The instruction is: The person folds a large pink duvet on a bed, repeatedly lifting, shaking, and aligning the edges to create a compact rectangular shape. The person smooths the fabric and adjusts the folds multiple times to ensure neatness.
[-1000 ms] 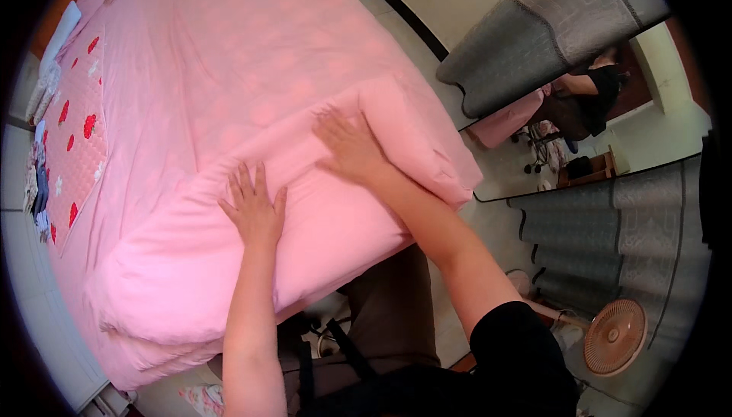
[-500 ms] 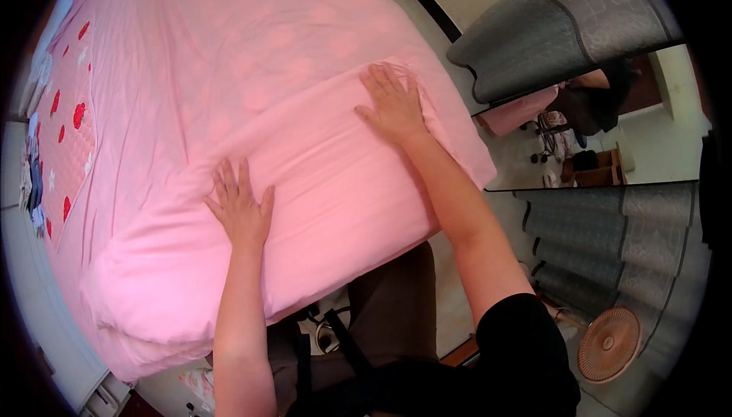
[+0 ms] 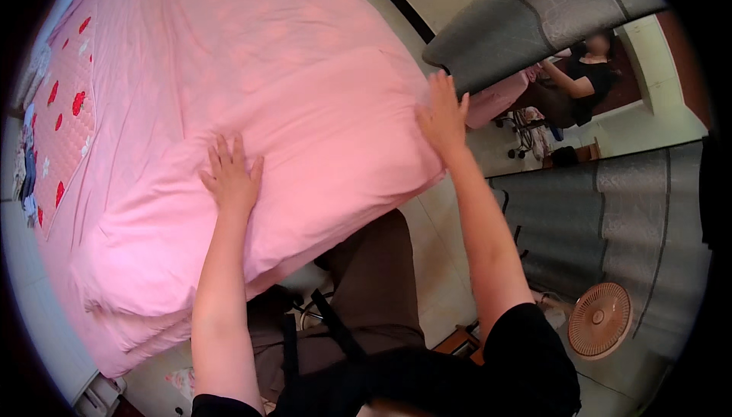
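A pink bed sheet [image 3: 252, 74] covers the bed, and its near end shows a thick folded section [image 3: 328, 142] with soft creases. My left hand [image 3: 231, 175] lies flat on that fold with its fingers spread. At the fold's right edge, my right hand [image 3: 444, 118] is open, fingers stretched away from me. It is at the bed's right side; whether the palm presses on the cloth I cannot tell. Neither hand grips anything.
A quilted pink pad [image 3: 65, 120] with red strawberry shapes lies on the bed's left. On the right hang grey curtains [image 3: 564, 13] around a mirror [image 3: 610, 104] reflecting a person. A round fan [image 3: 601, 319] stands at the lower right.
My right hand has moved right, off the top of the fold to its side edge. My left hand stays spread on the cloth. The fold's right corner looks rounder and smoother.
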`<state>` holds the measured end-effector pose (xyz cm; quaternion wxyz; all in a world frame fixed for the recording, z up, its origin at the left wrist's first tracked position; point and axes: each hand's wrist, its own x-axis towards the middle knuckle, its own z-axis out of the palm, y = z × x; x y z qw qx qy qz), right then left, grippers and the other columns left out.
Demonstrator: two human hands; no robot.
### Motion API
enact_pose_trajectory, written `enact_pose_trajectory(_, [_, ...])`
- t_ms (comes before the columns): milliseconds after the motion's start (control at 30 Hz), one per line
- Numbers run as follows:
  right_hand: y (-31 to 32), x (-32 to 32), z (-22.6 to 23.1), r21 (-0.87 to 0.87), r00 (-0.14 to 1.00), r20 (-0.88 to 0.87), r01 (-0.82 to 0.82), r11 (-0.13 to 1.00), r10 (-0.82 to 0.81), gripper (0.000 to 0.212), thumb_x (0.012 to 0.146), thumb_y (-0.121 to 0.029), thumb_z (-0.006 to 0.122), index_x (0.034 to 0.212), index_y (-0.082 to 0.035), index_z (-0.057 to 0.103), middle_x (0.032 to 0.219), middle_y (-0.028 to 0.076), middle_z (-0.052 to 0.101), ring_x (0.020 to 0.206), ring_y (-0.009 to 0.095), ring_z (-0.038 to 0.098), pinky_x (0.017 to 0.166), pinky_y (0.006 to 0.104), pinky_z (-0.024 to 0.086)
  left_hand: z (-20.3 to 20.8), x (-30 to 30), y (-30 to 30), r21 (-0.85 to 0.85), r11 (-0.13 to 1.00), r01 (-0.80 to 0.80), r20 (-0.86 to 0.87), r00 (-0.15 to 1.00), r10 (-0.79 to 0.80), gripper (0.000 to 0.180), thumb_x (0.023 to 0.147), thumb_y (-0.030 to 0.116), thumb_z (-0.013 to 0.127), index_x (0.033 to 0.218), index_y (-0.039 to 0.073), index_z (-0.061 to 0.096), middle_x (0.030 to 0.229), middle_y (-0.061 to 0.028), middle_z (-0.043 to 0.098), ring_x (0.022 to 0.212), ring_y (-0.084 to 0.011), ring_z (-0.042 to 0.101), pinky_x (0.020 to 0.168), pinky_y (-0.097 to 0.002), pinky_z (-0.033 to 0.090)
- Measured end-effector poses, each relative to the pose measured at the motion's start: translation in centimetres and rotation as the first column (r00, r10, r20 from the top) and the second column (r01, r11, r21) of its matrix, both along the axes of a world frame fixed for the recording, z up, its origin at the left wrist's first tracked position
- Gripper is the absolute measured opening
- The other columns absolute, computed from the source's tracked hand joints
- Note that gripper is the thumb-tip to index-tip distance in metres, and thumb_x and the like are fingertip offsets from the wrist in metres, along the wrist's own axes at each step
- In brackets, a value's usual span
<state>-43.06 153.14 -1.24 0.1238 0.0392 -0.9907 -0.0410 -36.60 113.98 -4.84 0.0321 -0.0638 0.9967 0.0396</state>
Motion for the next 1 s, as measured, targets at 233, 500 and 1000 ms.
enact_pose_trajectory(233, [-13.4,10.8,-1.4,-0.335,0.904,0.15,-0.335,0.88,0.401,0.06,0.085,-0.046,0.053,0.137,-0.016,0.045,0.145,0.008,0.038,0.137,0.027,0.03,0.107,0.063,0.014,3.7,8.4,5.1,0.202,0.955,0.217,0.056,0.971,-0.233,0.067,0.087,0.048,0.054,0.145,0.021,0.033,0.153,-0.0089,0.024,0.14,-0.0305,0.021,0.107,-0.0645,0.014])
enact_pose_trajectory(500, [-9.1,9.7,-4.7,-0.352,0.983,0.149,-0.044,0.935,0.103,0.06,0.083,-0.046,0.056,0.136,-0.02,0.046,0.147,0.007,0.036,0.137,0.029,0.028,0.108,0.0591,0.016,2.4,10.6,2.7,0.136,0.965,0.224,0.076,0.969,-0.236,0.08,0.076,0.053,0.064,0.144,0.022,0.034,0.152,-0.0098,0.025,0.14,-0.0343,0.021,0.108,-0.0612,0.015])
enact_pose_trajectory(1000, [3.7,7.3,-8.1,-0.838,0.981,0.048,0.142,0.527,-0.188,0.042,0.087,-0.021,0.052,0.127,-0.007,0.054,0.132,0.013,0.052,0.123,0.025,0.046,0.102,0.0403,0.034,1.5,10.2,1.4,0.186,0.951,0.246,0.044,0.965,-0.258,0.081,0.076,0.048,0.066,0.144,0.018,0.034,0.151,-0.0106,0.026,0.139,-0.0339,0.022,0.11,-0.0568,0.015])
